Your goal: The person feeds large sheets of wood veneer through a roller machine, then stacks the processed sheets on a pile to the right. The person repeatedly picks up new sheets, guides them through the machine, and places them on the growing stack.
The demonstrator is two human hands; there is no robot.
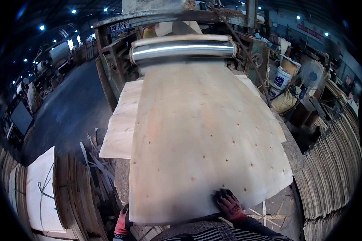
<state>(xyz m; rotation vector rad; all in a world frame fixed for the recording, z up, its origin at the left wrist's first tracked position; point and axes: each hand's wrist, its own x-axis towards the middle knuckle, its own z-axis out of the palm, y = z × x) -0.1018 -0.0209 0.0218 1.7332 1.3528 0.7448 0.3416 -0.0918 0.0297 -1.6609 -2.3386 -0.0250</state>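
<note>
A large, pale wood veneer sheet [197, 132] with small dark knots stretches from in front of me up to the shiny metal roller [185, 49] of a machine. My right hand [229, 205], in a red glove with black fingers, lies on the sheet's near edge, fingers spread and palm down. At the near left corner, my left hand [122, 224] wears a matching glove and is closed at the sheet's edge; its fingers are partly hidden. Beneath the large sheet, another veneer sheet [118, 124] sticks out on the left.
Veneer stacks stand close on the right [330, 168] and left; a pale tied bundle [42, 193] is among the left ones. Wood scraps [102, 172] lie beside the worktable. A fan [311, 75] and a white bucket [280, 77] stand right of the machine.
</note>
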